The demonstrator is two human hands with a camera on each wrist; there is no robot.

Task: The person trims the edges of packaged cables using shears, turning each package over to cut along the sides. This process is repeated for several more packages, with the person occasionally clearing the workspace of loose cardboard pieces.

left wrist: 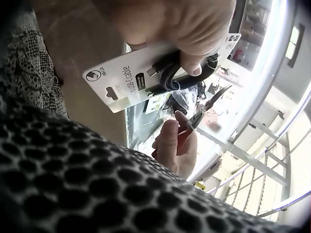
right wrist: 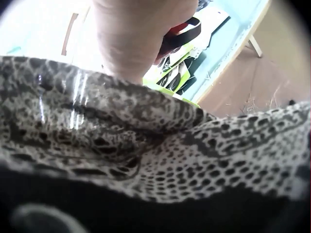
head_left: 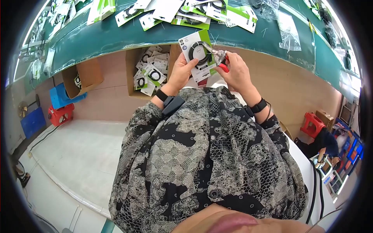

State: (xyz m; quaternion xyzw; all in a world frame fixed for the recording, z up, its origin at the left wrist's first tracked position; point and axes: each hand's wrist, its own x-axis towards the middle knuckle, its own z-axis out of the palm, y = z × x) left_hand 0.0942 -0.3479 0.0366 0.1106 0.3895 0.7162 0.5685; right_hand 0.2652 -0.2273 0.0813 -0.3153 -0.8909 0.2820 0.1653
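The left hand (head_left: 182, 73) has its fingers closed on a flat white-and-green printed card (head_left: 198, 50), thumb across the front, resting on the coiled black cable (head_left: 190, 54) fastened to it. The card is held up off the tabletop, in front of the person's chest, just beyond the near edge of the green-covered tabletop (head_left: 97, 44). The left wrist view shows the cable's metal plug lying against the card's printed face.

The right hand (head_left: 237, 72) has its fingers curled around the red handles of a pair of metal pliers (head_left: 219, 56). In the head view the metal end overlaps the right side of the card; whether it touches the cable, I cannot tell. Both wrists wear black bands.

Farther back on the tabletop lies an overlapping heap of similar white-and-green carded cables (head_left: 194, 13), with a clear plastic bag (head_left: 289, 33) to its right. Below the tabletop edge, left of the hands, an open brown cardboard box (head_left: 173, 54) holds more carded cables (head_left: 153, 72). Farther left stand a smaller brown cardboard box (head_left: 91, 73), a blue plastic stool (head_left: 62, 97) and a red plastic stool (head_left: 61, 113).
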